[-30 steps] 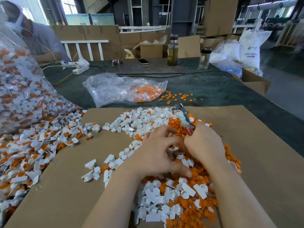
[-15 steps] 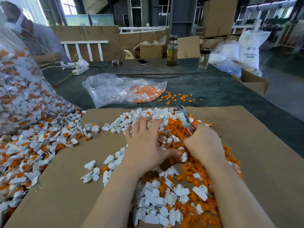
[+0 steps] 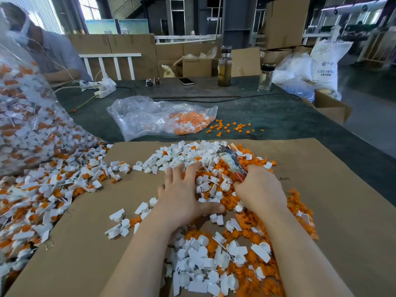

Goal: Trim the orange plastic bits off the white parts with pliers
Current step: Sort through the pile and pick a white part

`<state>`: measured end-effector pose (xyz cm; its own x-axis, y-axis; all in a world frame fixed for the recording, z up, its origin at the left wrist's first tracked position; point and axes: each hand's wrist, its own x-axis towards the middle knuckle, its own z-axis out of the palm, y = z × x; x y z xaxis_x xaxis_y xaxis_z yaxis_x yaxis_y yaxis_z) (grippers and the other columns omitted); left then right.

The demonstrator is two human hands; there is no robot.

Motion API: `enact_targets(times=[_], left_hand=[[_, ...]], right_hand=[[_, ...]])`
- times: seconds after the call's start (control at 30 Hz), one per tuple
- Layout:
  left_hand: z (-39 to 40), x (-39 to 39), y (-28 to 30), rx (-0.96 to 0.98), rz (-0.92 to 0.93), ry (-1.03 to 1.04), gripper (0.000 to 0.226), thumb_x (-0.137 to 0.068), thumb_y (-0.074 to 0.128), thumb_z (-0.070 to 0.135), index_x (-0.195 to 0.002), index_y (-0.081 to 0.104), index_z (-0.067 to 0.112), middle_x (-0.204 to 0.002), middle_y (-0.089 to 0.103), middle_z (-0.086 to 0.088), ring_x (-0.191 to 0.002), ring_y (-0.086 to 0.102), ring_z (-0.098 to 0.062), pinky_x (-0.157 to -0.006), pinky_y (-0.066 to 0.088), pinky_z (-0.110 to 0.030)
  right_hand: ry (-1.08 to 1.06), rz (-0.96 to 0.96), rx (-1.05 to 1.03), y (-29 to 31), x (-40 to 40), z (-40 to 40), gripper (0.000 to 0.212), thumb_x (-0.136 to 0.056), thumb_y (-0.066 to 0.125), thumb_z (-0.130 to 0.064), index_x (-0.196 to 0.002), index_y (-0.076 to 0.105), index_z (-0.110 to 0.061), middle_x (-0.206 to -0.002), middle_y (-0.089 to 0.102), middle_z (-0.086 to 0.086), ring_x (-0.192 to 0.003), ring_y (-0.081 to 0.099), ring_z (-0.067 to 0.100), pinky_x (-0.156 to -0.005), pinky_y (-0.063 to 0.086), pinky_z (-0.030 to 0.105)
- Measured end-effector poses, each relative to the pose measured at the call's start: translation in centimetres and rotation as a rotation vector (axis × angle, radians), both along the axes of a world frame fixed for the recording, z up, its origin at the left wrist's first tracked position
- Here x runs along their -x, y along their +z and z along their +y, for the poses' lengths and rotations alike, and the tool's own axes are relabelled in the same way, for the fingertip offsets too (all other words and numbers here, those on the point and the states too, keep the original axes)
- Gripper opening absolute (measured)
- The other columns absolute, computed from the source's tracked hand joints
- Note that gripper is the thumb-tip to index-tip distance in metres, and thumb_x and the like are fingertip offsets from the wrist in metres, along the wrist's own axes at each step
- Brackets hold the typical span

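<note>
A heap of white parts [image 3: 188,157] and cut orange bits [image 3: 246,230] covers the cardboard sheet [image 3: 332,189] in front of me. My left hand [image 3: 184,194] lies flat on the heap, fingers spread and straight, thumb pointing right. My right hand [image 3: 259,189] grips the red handles of the pliers [image 3: 230,160], whose jaws point away from me over the heap. To the left lie untrimmed white parts with orange bits [image 3: 42,189].
A big clear bag of untrimmed parts [image 3: 23,116] bulges at the left. A smaller plastic bag [image 3: 154,116] and loose orange bits [image 3: 233,127] lie on the green table beyond. Two bottles [image 3: 224,67], a phone [image 3: 185,81] and a power strip [image 3: 102,87] stand farther back. A person [image 3: 47,52] sits far left.
My left hand has uncurled from beside my right hand, reached forward and flattened on the heap with fingers spread. White parts in the heap have shifted. The right hand with the pliers has barely moved.
</note>
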<state>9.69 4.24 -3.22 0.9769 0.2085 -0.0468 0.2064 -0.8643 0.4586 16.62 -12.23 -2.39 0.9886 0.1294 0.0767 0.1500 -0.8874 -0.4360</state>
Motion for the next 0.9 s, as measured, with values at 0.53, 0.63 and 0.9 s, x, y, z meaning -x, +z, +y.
enact_targets(times=[0.53,0.63,0.9], left_hand=[[-0.1,-0.8,-0.1,0.106,-0.212,-0.022,0.111,-0.059,0.083,0.064,-0.149,0.023,0.041,-0.159,0.017,0.002,-0.146,0.025,-0.024,-0.117,0.032,-0.044],[-0.2,-0.5,0.5,0.112,-0.178,0.023,0.100,-0.064,0.076,0.069,-0.148,0.029,0.043,-0.157,0.022,0.002,-0.145,0.024,-0.023,-0.118,0.028,-0.048],[0.1,-0.1,1.1,-0.013,-0.310,-0.007,0.029,-0.092,0.057,0.053,-0.121,0.060,0.051,-0.107,0.043,0.011,-0.110,0.038,-0.013,-0.095,0.024,-0.032]], right_hand=[[-0.005,-0.141,0.045,-0.8,-0.4,0.6,0.025,-0.090,0.061,-0.037,-0.110,0.055,-0.024,-0.088,0.050,-0.007,-0.073,0.053,0.012,-0.052,0.045,0.025],[0.000,-0.149,0.016,-0.9,-0.5,0.4,0.027,-0.091,0.059,-0.042,-0.111,0.054,-0.025,-0.088,0.049,-0.008,-0.075,0.053,0.012,-0.049,0.039,0.023],[-0.008,-0.177,-0.216,-0.6,-0.8,0.3,0.024,-0.094,0.056,-0.031,-0.114,0.060,-0.019,-0.078,0.053,-0.011,-0.069,0.056,0.009,-0.051,0.044,0.023]])
